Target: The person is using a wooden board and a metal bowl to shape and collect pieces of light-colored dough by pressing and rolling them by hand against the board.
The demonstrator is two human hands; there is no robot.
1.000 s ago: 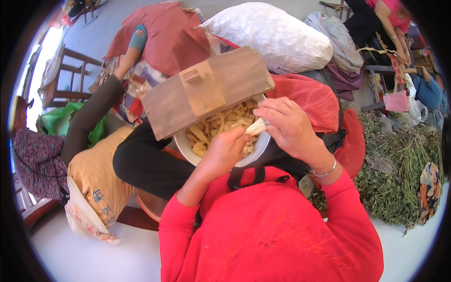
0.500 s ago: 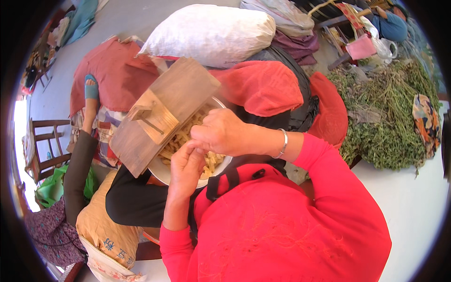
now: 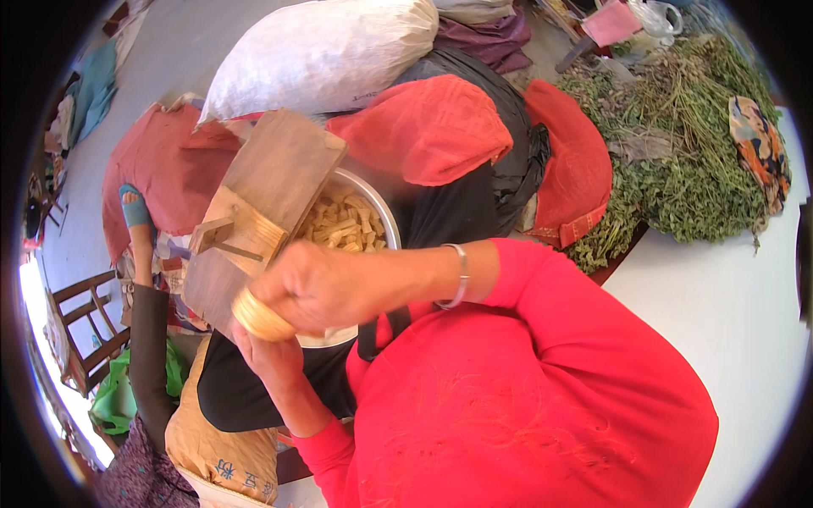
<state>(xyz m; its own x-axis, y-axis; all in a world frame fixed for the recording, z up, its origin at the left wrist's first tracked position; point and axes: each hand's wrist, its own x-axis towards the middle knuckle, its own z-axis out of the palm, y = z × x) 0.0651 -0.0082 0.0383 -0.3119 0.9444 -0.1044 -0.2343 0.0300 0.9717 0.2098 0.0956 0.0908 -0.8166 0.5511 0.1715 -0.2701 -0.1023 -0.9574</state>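
A rounded yellow piece with fine ridges [image 3: 262,317] is between my two hands, just past the near end of a wooden board. My right hand [image 3: 318,286], blurred and with a metal bangle at its wrist, is closed over it from above. From below, the closed fingers of my left hand [image 3: 278,362] hold the same piece; some of them are hidden behind it. The wooden board [image 3: 292,157], with a lighter wooden block [image 3: 241,229] on it, leans across a white bowl [image 3: 392,227]. Short yellowish strips [image 3: 343,222] fill the bowl.
Beyond the bowl lie a big white sack [image 3: 322,59] and a red cloth [image 3: 423,127] over black plastic. Green plant stems [image 3: 677,169] are heaped at the right. Another person's leg and blue slipper [image 3: 134,206] show at the left, near a tan sack [image 3: 224,440].
Both hands have moved from over the bowl to the left, toward the board's near end. A yellow ridged piece now shows between them. The whole view has shifted a little.
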